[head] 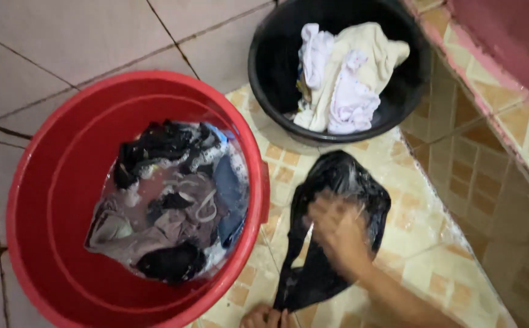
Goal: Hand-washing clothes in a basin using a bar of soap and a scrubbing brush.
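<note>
Two round plastic tubs of laundry, one garment on the tiled floor.

Largest, at 9 o'clock, the red plastic tub (46,200) holds dark and grey clothes soaking in soapy water (167,200). At 12 o'clock, the smaller black plastic basin (270,61) holds white and cream cloth (343,79). At 5 o'clock, the right hand (337,234), blurred, fingers spread flat, presses a wet black garment (337,182); the left hand (270,317) pinches its lower end.
</note>
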